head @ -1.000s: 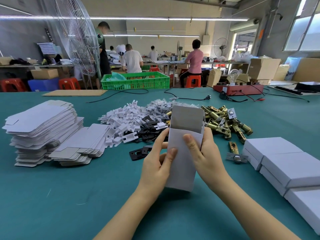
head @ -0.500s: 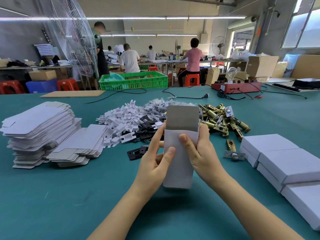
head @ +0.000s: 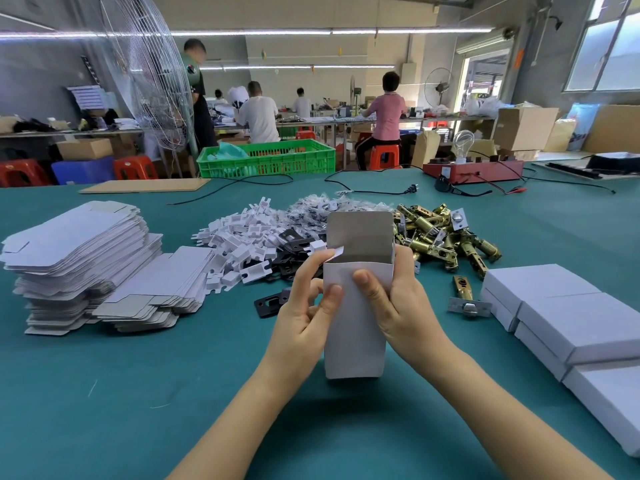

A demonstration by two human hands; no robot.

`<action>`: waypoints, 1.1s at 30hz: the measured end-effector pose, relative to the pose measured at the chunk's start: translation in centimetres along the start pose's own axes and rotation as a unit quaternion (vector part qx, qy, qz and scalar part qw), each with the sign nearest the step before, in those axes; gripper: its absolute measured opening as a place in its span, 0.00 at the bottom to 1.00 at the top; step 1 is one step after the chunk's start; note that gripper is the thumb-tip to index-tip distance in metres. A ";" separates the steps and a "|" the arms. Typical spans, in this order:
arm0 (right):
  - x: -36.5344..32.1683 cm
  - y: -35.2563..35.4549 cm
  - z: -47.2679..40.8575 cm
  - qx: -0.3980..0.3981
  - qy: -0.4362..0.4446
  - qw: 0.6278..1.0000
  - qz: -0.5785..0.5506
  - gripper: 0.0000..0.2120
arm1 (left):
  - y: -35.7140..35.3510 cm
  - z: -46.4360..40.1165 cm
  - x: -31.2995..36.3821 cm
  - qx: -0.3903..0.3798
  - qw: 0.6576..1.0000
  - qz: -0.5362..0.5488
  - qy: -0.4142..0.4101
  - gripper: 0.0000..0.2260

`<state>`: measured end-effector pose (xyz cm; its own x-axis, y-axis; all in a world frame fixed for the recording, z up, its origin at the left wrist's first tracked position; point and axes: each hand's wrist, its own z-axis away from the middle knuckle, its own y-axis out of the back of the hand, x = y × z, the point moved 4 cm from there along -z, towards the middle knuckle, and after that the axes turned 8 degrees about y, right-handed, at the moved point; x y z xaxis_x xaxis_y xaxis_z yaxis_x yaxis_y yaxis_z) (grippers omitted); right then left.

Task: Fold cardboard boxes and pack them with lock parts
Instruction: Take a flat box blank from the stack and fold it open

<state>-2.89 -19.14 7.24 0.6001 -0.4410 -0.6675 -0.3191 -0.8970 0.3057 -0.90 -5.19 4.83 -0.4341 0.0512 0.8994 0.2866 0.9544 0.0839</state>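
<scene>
A white cardboard box [head: 355,341] stands upright above the teal table [head: 138,393], its top open and the lid flap raised. My left hand [head: 304,317] grips its left side, thumb on the front, fingers at the small side flap. My right hand [head: 398,306] grips the right side with the thumb on the front. Behind lie brass latch parts [head: 446,237], white plastic pieces [head: 242,244] and black plates [head: 270,303]. One brass latch [head: 464,296] lies alone to the right.
Stacks of flat box blanks [head: 79,258] sit at the left. Folded white boxes [head: 571,313] lie at the right. A green crate [head: 266,159], a red tester with a bulb [head: 474,168] and cables sit at the far edge. People work at benches behind.
The box's top has opened wider, showing its inside. My left fingers have moved up to the small side flap. Both hands keep their hold.
</scene>
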 end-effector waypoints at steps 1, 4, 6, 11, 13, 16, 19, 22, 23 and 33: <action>0.0 0.0 0.0 0.001 -0.001 1.000 0.002 0.24 | 0.0 0.0 0.0 0.004 1.000 -0.003 -0.004 0.15; 0.2 0.0 0.0 0.005 -0.008 1.000 -0.014 0.20 | 0.0 0.2 0.2 0.022 0.999 -0.029 -0.027 0.14; 0.2 0.0 0.0 0.010 -0.002 1.000 -0.022 0.24 | 0.0 0.3 0.2 0.035 0.998 -0.041 -0.040 0.16; -0.3 0.2 0.3 0.053 0.040 0.998 -0.019 0.23 | 0.4 0.4 0.0 0.070 0.995 -0.053 -0.047 0.16; -0.5 0.4 0.3 0.073 0.070 0.995 0.002 0.17 | 0.4 0.4 -0.1 0.074 0.995 -0.055 -0.049 0.15; -0.7 0.3 0.4 0.076 0.094 0.992 0.029 0.18 | 0.4 0.4 -0.1 0.072 0.995 -0.050 -0.050 0.14; -0.6 0.1 0.6 0.077 0.100 0.991 0.034 0.13 | 0.6 0.2 -0.1 0.075 0.995 -0.032 -0.050 0.13; -0.7 0.0 0.5 0.072 0.097 0.992 0.030 0.12 | 0.6 0.2 0.0 0.073 0.996 -0.025 -0.050 0.13; -0.7 0.0 0.5 0.070 0.093 0.993 0.025 0.12 | 0.6 0.2 0.0 0.071 0.996 -0.026 -0.050 0.13; -0.9 0.4 0.2 0.085 0.030 0.995 -0.035 0.08 | 0.6 0.3 0.1 0.061 0.996 -0.048 -0.052 0.14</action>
<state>-3.68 -19.09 7.80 0.6670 -0.3825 -0.6394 -0.3906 -0.9103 0.1371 -1.05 -4.56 4.88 -0.5419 -0.0177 0.8402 0.1359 0.9848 0.1084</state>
